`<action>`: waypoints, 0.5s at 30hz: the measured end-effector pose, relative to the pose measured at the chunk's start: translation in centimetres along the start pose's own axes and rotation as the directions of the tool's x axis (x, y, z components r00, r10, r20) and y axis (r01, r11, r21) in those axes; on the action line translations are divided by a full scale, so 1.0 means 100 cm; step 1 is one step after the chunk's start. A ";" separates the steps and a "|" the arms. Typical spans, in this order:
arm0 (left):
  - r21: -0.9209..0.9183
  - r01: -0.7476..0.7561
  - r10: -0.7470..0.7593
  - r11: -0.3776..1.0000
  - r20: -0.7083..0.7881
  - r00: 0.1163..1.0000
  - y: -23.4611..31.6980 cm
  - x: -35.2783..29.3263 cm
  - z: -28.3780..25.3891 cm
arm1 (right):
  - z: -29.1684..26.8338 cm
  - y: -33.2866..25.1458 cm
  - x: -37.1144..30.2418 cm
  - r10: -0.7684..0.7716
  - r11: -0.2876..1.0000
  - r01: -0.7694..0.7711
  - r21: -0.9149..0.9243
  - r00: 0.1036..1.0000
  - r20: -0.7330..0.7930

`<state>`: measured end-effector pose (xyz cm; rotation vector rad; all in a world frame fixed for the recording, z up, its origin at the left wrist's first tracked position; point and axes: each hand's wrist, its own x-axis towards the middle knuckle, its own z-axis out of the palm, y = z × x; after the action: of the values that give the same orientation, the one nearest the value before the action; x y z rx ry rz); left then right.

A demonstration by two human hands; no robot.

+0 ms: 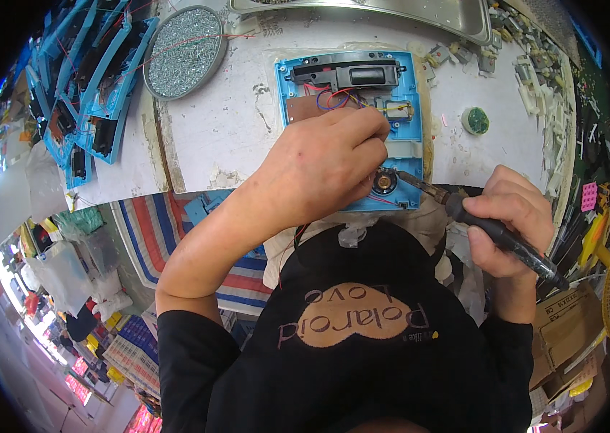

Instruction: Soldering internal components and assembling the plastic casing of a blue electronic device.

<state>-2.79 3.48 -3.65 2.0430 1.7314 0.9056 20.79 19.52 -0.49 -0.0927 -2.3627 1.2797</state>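
1 blue housing [414, 86] on the go rn, lying open on the white tabletop [236, 133] right in front of the person, abt midway thru I'd guess. R hand [510, 216] is wrapped round the handle of what looks like a soldering iron [496, 232], tip down by the round speaker [384, 182] at the near end of the housing. L hand [330, 159] is over the middle w/ fingers bunched next to the speaker; can't tell if they're pinching a wire or just steadying stuff, bc the hand hides it. Hands are apart, btw.

Done afaict: long black part [348, 72] sits at the far end, brown board [303, 108] is in, small metal-cased part [397, 110] is in its spot, speaker's in place too. Red, blue + yellow wires [330, 101] run loosely across the board. Left, prob: the joint at the speaker, tho can't see if it's made yet, then closing up, since no cover's on. More blue housings [106, 108] are piled off to the left, next to a round tray [224, 54] of small metal bits.
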 end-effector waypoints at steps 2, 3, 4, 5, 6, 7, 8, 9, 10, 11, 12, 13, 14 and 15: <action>0.003 0.000 0.000 1.000 0.005 1.000 0.000 0.000 0.000 | -0.002 0.000 0.000 0.001 1.000 -0.001 0.000 1.000 -0.001; 0.005 0.001 -0.002 1.000 0.008 1.000 0.000 0.000 0.000 | -0.002 0.000 -0.001 0.001 1.000 -0.001 0.000 1.000 -0.001; 0.007 0.001 -0.001 1.000 0.012 1.000 0.000 0.000 0.000 | -0.002 0.001 -0.001 0.002 1.000 -0.002 -0.003 1.000 -0.009; 0.003 0.002 -0.002 1.000 0.014 1.000 0.000 0.001 -0.001 | -0.002 0.001 -0.003 0.002 1.000 -0.002 -0.006 1.000 -0.017; -0.001 0.003 -0.003 1.000 0.016 1.000 0.000 0.001 -0.001 | -0.002 0.001 -0.003 0.003 1.000 -0.003 -0.008 1.000 -0.024; -0.004 0.005 -0.005 1.000 0.018 1.000 0.000 0.001 -0.001 | -0.003 0.001 -0.004 0.006 1.000 -0.007 -0.006 1.000 -0.029; -0.013 0.005 -0.005 1.000 0.019 1.000 0.000 0.001 -0.001 | -0.003 0.001 -0.004 0.010 1.000 -0.010 -0.003 0.999 -0.033; -0.023 0.005 -0.005 1.000 0.020 1.000 0.000 0.000 -0.002 | -0.003 0.001 -0.004 0.014 1.000 -0.015 -0.001 0.999 -0.038; -0.033 0.005 -0.005 0.999 0.021 1.000 -0.001 0.000 -0.003 | -0.004 0.001 -0.004 0.016 1.000 -0.016 -0.002 0.999 -0.040; -0.074 0.000 0.002 0.997 0.027 1.000 -0.002 -0.001 -0.005 | -0.004 0.001 -0.005 0.018 1.000 -0.019 -0.003 0.999 -0.041; -0.115 -0.005 0.009 0.993 0.033 0.999 -0.004 -0.003 -0.009 | -0.005 0.001 -0.005 0.021 1.000 -0.021 -0.004 0.999 -0.043; -0.156 -0.009 0.015 0.988 0.038 0.999 -0.006 -0.004 -0.011 | -0.005 0.001 -0.005 0.015 1.000 -0.015 -0.004 0.999 -0.047; -0.179 -0.020 0.023 0.984 0.014 1.000 -0.008 -0.004 -0.010 | -0.005 0.002 -0.005 0.010 1.000 -0.010 -0.004 0.999 -0.051; -0.201 -0.032 0.031 0.979 -0.010 0.999 -0.010 -0.004 -0.008 | -0.005 0.003 -0.005 0.004 1.000 -0.005 -0.004 0.998 -0.055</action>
<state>-4.03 3.22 -3.76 1.9422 1.5451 1.0523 21.45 19.98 -0.68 -0.1327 -2.3203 1.2581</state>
